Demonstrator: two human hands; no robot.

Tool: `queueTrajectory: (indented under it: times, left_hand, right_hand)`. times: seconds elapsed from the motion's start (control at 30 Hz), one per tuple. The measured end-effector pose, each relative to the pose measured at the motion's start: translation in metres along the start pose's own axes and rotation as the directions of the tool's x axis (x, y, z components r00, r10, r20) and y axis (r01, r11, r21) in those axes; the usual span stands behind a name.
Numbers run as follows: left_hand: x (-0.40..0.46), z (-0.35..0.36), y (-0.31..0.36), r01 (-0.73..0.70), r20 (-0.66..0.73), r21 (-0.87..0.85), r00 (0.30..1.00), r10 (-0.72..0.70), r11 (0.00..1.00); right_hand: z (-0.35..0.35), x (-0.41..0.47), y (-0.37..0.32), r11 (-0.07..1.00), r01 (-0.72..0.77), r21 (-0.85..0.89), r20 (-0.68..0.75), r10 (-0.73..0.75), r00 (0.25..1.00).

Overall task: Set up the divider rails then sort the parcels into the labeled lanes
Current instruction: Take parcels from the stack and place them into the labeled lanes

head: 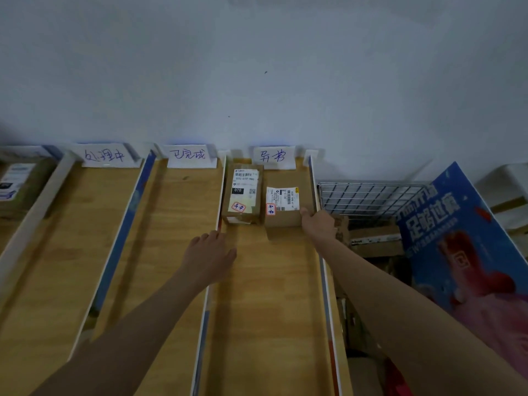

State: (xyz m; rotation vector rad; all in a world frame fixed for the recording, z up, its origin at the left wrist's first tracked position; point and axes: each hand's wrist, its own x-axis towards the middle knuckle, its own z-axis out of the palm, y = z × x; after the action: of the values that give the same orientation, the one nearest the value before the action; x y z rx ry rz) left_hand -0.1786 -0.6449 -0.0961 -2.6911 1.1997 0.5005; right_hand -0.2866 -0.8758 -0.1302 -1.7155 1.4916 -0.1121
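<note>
Upright divider rails [213,295] split the wooden table [171,238] into lanes, each with a handwritten label card [273,157] at the far end. Two brown parcels lie side by side at the far end of the right lane: a narrow one [243,195] on the left and a wider one [285,207] on the right. My right hand [318,224] rests against the wider parcel's near right corner, thumb on its top. Fingers spread, my left hand [210,248] lies flat across the rail just short of the narrow parcel and holds nothing.
Another parcel [17,184] sits in the far-left lane. Right of the table stand a wire basket [368,198], several cardboard boxes [374,241] and a leaning blue and red poster board [463,252]. A plain wall runs behind the lanes.
</note>
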Motion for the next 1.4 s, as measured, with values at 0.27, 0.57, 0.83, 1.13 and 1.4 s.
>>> queueTrajectory:
  times: [0.27,0.57,0.83,1.13,1.4]
  left_hand:
    - [0.011,0.02,-0.016,0.017,-0.029,-0.024,0.999,-0.018,1.0]
    - [0.001,0.037,-0.019,0.009,-0.02,-0.055,1.0,-0.01,0.998]
    - [0.01,0.036,-0.021,0.02,-0.02,-0.025,1.0,-0.02,1.0]
    - [0.014,0.028,-0.02,0.028,0.007,-0.009,1.0,-0.028,1.0]
    - [-0.008,-0.014,-0.025,0.025,-0.062,0.006,0.998,-0.025,1.0]
  right_hand:
    - [0.021,0.023,-0.016,0.999,-0.034,0.016,0.007,0.034,0.999]
    - [0.029,0.016,-0.019,1.0,-0.011,-0.023,0.017,0.011,1.0]
    - [0.029,-0.003,-0.01,0.996,0.037,-0.079,0.001,-0.037,0.999]
    - [0.016,-0.02,-0.011,0.981,0.126,-0.148,0.031,-0.122,0.992]
    - [-0.008,-0.066,-0.039,0.763,0.437,-0.476,0.186,-0.398,0.898]
